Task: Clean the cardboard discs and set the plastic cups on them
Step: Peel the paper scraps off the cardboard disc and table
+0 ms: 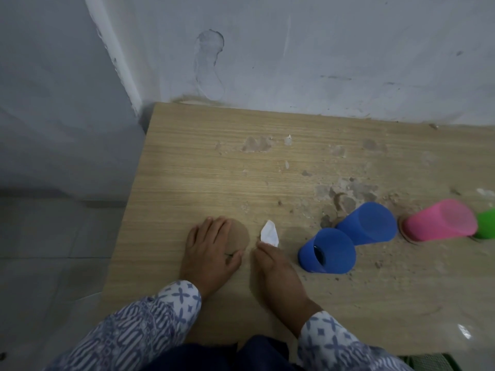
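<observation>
The left hand [210,250] lies flat, fingers spread, pressing a cardboard disc [239,235] onto the wooden table [203,167]. Just beside it, the right hand [278,274] pinches a small white tissue [270,233] between its fingertips. To the right stand two blue cups [328,250], the farther one [368,223] upside down, then a pink cup [442,220] upside down on another disc [403,232], and a green cup [486,224] at the edge.

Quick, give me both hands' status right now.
Left hand: open, pressed flat on the cardboard disc.
Right hand: closed, pinching a white tissue scrap beside the disc.
</observation>
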`<state>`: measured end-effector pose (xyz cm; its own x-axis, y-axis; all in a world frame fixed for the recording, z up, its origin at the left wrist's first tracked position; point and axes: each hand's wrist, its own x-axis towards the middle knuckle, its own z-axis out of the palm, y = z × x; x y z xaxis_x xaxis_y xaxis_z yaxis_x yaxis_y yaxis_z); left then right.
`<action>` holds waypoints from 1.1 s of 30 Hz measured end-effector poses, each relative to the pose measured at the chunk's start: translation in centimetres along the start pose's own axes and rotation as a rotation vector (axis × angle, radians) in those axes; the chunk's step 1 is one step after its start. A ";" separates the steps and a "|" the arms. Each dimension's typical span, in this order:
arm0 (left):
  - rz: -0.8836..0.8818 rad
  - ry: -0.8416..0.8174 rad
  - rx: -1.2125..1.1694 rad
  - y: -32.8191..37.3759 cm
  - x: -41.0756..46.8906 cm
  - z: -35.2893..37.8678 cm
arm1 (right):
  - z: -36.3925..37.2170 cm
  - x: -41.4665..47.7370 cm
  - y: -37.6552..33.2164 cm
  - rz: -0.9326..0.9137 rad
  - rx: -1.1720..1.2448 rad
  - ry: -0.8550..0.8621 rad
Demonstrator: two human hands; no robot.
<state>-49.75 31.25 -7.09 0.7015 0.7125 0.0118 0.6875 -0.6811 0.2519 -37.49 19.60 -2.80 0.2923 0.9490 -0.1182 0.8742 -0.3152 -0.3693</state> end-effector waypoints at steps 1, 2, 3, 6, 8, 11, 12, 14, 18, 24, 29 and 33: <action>0.002 0.001 -0.001 0.0 0.0 0.0 | 0.1 0.6 0.3 0.006 0.033 0.002; 0.002 0.004 -0.005 0.0 0.0 0.0 | 0.1 1.0 0.4 0.059 0.058 0.003; 0.000 0.008 -0.008 0.0 0.0 0.0 | 0.3 1.7 0.6 0.115 0.098 0.005; -0.001 0.006 -0.018 -0.1 -0.1 0.1 | 0.3 3.0 0.6 0.208 0.173 -0.052; 0.001 -0.004 -0.015 -0.2 -0.1 0.2 | 0.4 3.5 0.4 0.211 0.167 -0.038; 0.001 -0.015 -0.012 -0.1 -0.1 0.1 | 0.1 3.9 0.0 0.244 0.269 0.002; -0.001 -0.015 -0.013 -0.1 -0.1 0.1 | 0.3 3.8 0.0 0.205 0.207 -0.044; -0.011 -0.019 -0.007 -0.1 -0.1 0.1 | 0.4 2.5 -0.1 0.133 0.137 -0.101; -0.021 -0.018 0.016 0.0 0.0 0.2 | 2.0 0.3 1.5 0.013 0.060 0.157; -0.013 -0.004 0.008 -0.1 0.0 0.1 | 1.5 3.8 1.5 0.135 0.170 0.151; -0.016 -0.003 0.009 0.0 0.0 0.2 | 0.9 2.3 1.6 0.024 -0.017 -0.098; -0.013 -0.001 0.000 0.0 0.0 0.2 | 1.0 2.9 1.4 0.123 0.088 0.014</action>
<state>-49.72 31.26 -7.27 0.6927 0.7212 0.0071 0.6968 -0.6716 0.2518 -35.76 21.90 -4.57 0.4010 0.9028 -0.1551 0.7944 -0.4271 -0.4318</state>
